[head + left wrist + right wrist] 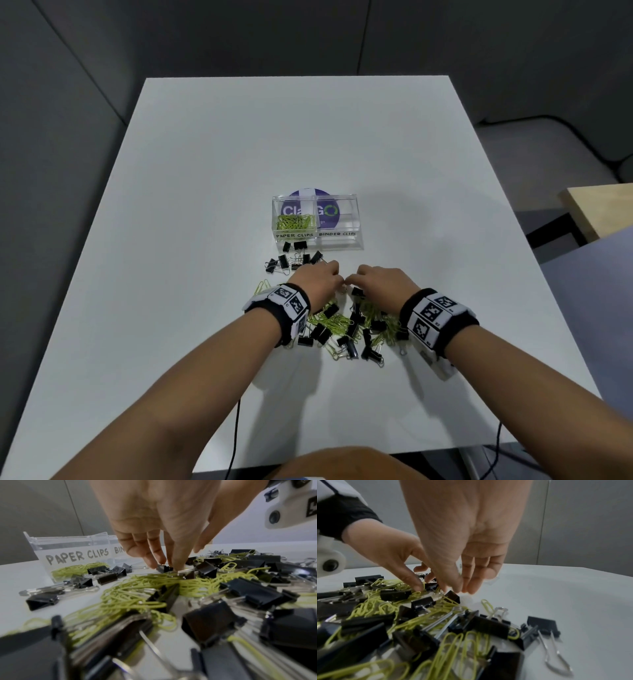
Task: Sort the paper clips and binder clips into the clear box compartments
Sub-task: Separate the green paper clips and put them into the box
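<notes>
A clear two-compartment box [346, 219] stands mid-table. Its left part, marked PAPER CLIPS, holds green paper clips [295, 222]; the right part, marked BINDER CLIPS, looks empty. A mixed pile of green paper clips [452, 646] and black binder clips [349, 330] lies under my wrists. My left hand [169, 566] reaches down at the pile's far edge, thumb and fingers pinching a small black binder clip [163, 568]. My right hand [460, 590] hovers beside it with fingers hanging nearly straight, tips just over another binder clip [453, 597], holding nothing.
Several black binder clips [291, 262] lie apart from the pile, just in front of the box's left half. A purple round sticker [310, 195] shows behind the box. The white table [205, 171] has bare surface on all sides.
</notes>
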Demonstrator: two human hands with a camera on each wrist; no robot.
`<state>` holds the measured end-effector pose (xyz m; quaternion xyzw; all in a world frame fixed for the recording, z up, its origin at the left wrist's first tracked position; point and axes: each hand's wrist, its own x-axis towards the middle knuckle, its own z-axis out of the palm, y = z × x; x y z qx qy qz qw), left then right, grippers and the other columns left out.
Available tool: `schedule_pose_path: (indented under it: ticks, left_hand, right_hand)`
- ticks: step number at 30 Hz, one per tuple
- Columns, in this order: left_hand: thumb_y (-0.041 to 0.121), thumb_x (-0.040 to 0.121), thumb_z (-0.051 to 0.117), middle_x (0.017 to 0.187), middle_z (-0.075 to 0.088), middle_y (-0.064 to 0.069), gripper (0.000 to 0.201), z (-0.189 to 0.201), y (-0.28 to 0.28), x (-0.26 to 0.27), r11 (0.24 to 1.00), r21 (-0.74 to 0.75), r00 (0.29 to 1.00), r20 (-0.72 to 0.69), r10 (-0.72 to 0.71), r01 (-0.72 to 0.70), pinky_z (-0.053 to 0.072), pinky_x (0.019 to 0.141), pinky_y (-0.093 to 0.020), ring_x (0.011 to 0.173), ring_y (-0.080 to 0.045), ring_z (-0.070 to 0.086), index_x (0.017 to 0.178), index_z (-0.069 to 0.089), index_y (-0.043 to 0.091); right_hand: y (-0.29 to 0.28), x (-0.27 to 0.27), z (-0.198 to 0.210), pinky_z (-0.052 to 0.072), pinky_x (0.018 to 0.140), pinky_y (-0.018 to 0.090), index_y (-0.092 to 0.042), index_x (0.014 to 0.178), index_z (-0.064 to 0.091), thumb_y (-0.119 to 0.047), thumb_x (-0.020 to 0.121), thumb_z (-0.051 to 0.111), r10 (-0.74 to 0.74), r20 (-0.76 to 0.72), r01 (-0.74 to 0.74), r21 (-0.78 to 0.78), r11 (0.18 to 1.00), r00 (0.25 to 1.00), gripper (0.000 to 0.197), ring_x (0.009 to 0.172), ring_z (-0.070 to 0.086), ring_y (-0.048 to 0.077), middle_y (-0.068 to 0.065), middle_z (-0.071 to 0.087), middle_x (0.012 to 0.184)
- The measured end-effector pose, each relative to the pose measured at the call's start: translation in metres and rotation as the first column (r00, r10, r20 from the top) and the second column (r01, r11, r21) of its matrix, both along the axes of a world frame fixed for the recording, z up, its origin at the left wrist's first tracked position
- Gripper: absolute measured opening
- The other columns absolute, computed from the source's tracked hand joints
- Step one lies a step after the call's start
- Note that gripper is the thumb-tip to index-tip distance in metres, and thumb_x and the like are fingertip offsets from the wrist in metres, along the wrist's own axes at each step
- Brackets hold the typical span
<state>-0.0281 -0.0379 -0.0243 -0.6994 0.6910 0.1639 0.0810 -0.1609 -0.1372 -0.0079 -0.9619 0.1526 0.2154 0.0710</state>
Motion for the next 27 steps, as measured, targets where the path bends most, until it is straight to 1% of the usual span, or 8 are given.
schedule_pose_path:
  ticks: [3, 7, 10, 13, 17, 21, 24, 27]
  left_hand:
    - [0.017, 0.095, 0.049, 0.119, 0.049, -0.008, 0.024, -0.004, -0.002, -0.003, 0.999, -0.001, 0.999, 0.016, 0.043, -0.043, 0.043, 0.069, -0.035, 0.103, -0.027, 0.054, 0.117, 0.057, 0.012]
    - [0.006, 0.092, 0.051, 0.116, 0.047, -0.011, 0.016, -0.008, -0.003, -0.003, 0.997, 0.007, 0.997, -0.017, 0.079, -0.079, 0.041, 0.063, -0.035, 0.095, -0.030, 0.055, 0.107, 0.055, 0.008]
    - [0.005, 0.091, 0.051, 0.117, 0.048, -0.011, 0.019, -0.005, -0.004, -0.002, 0.998, 0.030, 0.998, -0.012, 0.060, -0.060, 0.043, 0.065, -0.036, 0.097, -0.031, 0.056, 0.109, 0.054, 0.008]
    - [0.004, 0.091, 0.051, 0.117, 0.048, -0.013, 0.026, -0.005, -0.006, -0.002, 0.995, 0.075, 0.997, -0.039, 0.072, -0.069, 0.046, 0.071, -0.039, 0.101, -0.032, 0.055, 0.116, 0.050, 0.008]
    - [0.015, 0.094, 0.049, 0.118, 0.050, -0.013, 0.025, -0.001, -0.008, -0.003, 0.986, 0.105, 0.984, -0.108, 0.144, -0.133, 0.049, 0.079, -0.040, 0.105, -0.032, 0.056, 0.117, 0.054, 0.009]
    - [0.021, 0.094, 0.051, 0.120, 0.051, -0.009, 0.025, 0.007, -0.006, 0.001, 0.994, 0.064, 0.991, -0.094, 0.095, -0.089, 0.048, 0.081, -0.037, 0.108, -0.028, 0.054, 0.115, 0.060, 0.012]
    - [0.022, 0.095, 0.050, 0.119, 0.055, -0.006, 0.023, 0.016, 0.003, 0.012, 0.979, -0.011, 0.957, -0.216, 0.196, -0.203, 0.047, 0.084, -0.033, 0.106, -0.024, 0.056, 0.114, 0.060, 0.014]
    - [0.017, 0.095, 0.050, 0.116, 0.061, -0.005, 0.022, 0.024, 0.014, 0.034, 0.911, -0.039, 0.861, -0.346, 0.373, -0.411, 0.050, 0.092, -0.031, 0.102, -0.020, 0.059, 0.115, 0.059, 0.013]
  right_hand:
    - [0.000, 0.000, -0.001, 0.039, 0.064, 0.031, -0.023, 0.128, 0.048, -0.010, 0.092, 0.043, 0.051, -0.041, -0.050, 0.011, 0.999, 0.998, 0.039, 0.094, 0.059, 0.028, 0.009, 0.052, 0.115]
    - [-0.002, 0.001, -0.002, 0.039, 0.064, 0.032, -0.013, 0.115, 0.051, -0.011, 0.091, 0.044, -0.039, -0.004, 0.039, 0.054, 0.998, 0.999, 0.024, 0.089, 0.058, 0.030, 0.010, 0.052, 0.112]
    - [-0.007, 0.004, 0.003, 0.038, 0.067, 0.031, -0.009, 0.108, 0.049, -0.014, 0.090, 0.050, -0.091, -0.008, 0.091, 0.117, 0.989, 0.996, 0.019, 0.090, 0.058, 0.029, 0.009, 0.056, 0.111]
    - [-0.011, 0.004, 0.006, 0.039, 0.070, 0.032, -0.008, 0.105, 0.050, -0.015, 0.089, 0.053, -0.093, -0.040, 0.098, 0.155, 0.983, 0.995, 0.018, 0.092, 0.057, 0.028, 0.010, 0.062, 0.106]
    - [-0.018, 0.003, 0.011, 0.042, 0.075, 0.030, -0.011, 0.109, 0.055, -0.018, 0.090, 0.055, -0.126, -0.069, 0.138, 0.207, 0.969, 0.990, 0.020, 0.096, 0.058, 0.025, 0.008, 0.064, 0.109]
    - [-0.029, 0.007, 0.023, 0.043, 0.079, 0.030, -0.009, 0.108, 0.061, -0.013, 0.092, 0.050, -0.207, 0.009, 0.200, 0.228, 0.953, 0.978, 0.020, 0.096, 0.058, 0.024, 0.011, 0.064, 0.110]
    - [-0.030, 0.015, 0.025, 0.046, 0.077, 0.029, -0.005, 0.108, 0.061, -0.007, 0.091, 0.048, -0.347, 0.083, 0.303, 0.329, 0.895, 0.934, 0.022, 0.081, 0.057, 0.021, 0.014, 0.064, 0.109]
    - [-0.021, 0.031, 0.016, 0.052, 0.079, 0.035, -0.005, 0.112, 0.058, -0.005, 0.091, 0.048, -0.462, 0.084, 0.381, 0.448, 0.809, 0.883, 0.023, 0.075, 0.059, 0.021, 0.014, 0.065, 0.107]
